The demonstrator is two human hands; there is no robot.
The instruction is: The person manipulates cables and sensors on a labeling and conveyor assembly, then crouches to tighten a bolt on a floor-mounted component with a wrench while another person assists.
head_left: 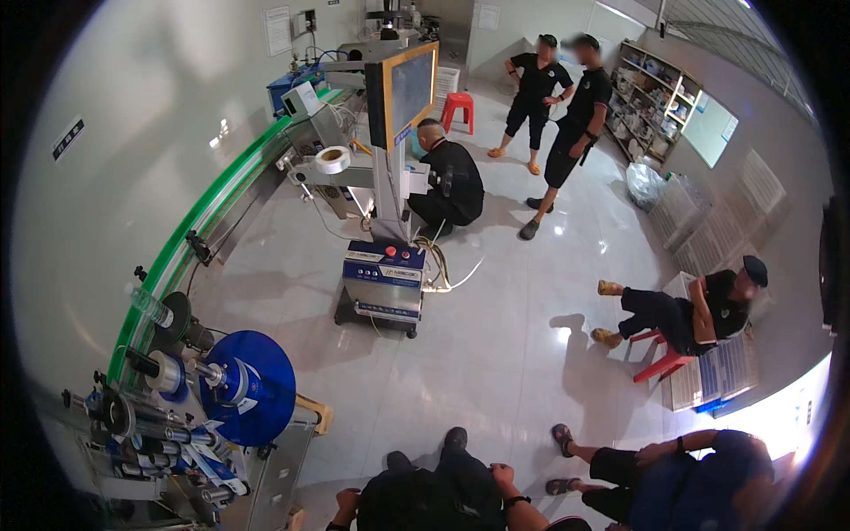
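Close to the left side of my dark clothing is my left hand [348, 499], its fingers curled in. My right hand [502, 475] is at the other side of the dark clothing [425, 500], also with curled fingers and a dark band on the wrist. Whatever either hand may hold is too small or hidden to make out. Two dark shoes [455, 438] show below me on the pale floor. Nearest to my left is a machine with a large blue disc [266, 389] and several metal rollers [181, 435].
A green-edged conveyor [181, 226] curves along the left wall. Ahead stands a wheeled machine [382, 279] with a screen [412, 88]; a person [453, 181] crouches behind it. Two people [580, 106] stand farther back. Others are at right, one on a red stool [660, 361], near stacked crates [713, 376].
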